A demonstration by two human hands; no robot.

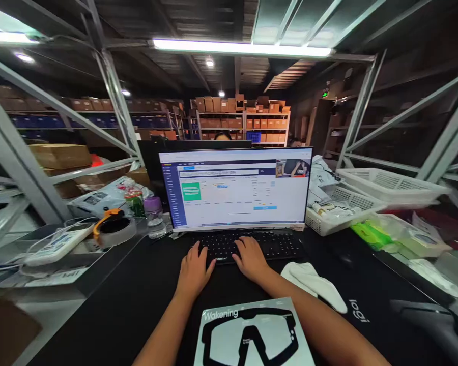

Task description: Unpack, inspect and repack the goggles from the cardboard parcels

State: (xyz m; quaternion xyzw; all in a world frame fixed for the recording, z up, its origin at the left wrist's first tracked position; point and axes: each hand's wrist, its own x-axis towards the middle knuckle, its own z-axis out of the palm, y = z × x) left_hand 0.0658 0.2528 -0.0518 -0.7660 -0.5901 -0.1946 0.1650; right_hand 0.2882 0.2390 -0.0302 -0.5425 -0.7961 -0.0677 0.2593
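Note:
My left hand (pixel 194 272) rests on the left end of a black keyboard (pixel 267 246), fingers spread over the keys. On the middle of the same keyboard lies my right hand (pixel 251 258), its fingers apart and nothing held. Behind the keys stands a lit monitor (pixel 229 203) showing a web page, with a small video picture at its upper right. Between my forearms, close to me, is a pale box (pixel 221 345) printed "Wakening" and a black goggle-like outline. A white cloth-like item (pixel 313 282) lies beside my right forearm, partly behind it.
A mouse (pixel 345 258) and a grey handheld scanner (pixel 431 317) lie on the black mat (pixel 137 300) at right. White plastic baskets (pixel 343 203) stand beyond. At left are a purple-capped bottle (pixel 154 218), a tape roll (pixel 116 231) and bagged parcels (pixel 103 198). Metal frames flank the desk.

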